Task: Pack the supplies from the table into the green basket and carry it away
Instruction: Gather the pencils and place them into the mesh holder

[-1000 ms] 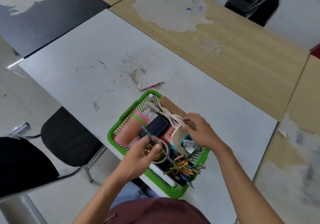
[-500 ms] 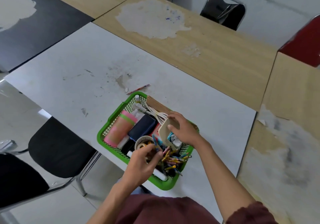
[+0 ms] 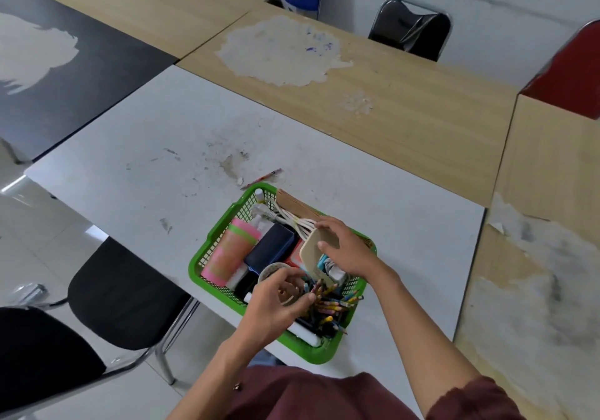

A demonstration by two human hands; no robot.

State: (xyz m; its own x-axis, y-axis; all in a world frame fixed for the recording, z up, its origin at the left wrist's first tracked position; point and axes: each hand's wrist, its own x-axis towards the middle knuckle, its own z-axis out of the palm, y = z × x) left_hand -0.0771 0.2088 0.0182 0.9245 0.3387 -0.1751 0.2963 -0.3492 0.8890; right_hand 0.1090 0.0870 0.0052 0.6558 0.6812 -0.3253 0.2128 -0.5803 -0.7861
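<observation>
A: What was to be seen around the basket, from the left?

B: A black chair seat point(image 3: 126, 293) was tucked under the near edge of the white table point(image 3: 156, 160); a loose crayon point(image 3: 261, 178) was seen on the table just beyond the green basket point(image 3: 211, 237), which was set at that near edge; a pink-and-green cup point(image 3: 229, 254), a dark blue case point(image 3: 269, 250) and white cables point(image 3: 293, 221) were packed inside.

A: And the hands?

B: The left hand point(image 3: 276, 302) was held over the crayon heap point(image 3: 334, 304), fingers curled; whether anything was pinched could not be told; a beige box point(image 3: 312, 252), stood on edge in the basket, was gripped by the curled fingers of the right hand point(image 3: 347, 247).
</observation>
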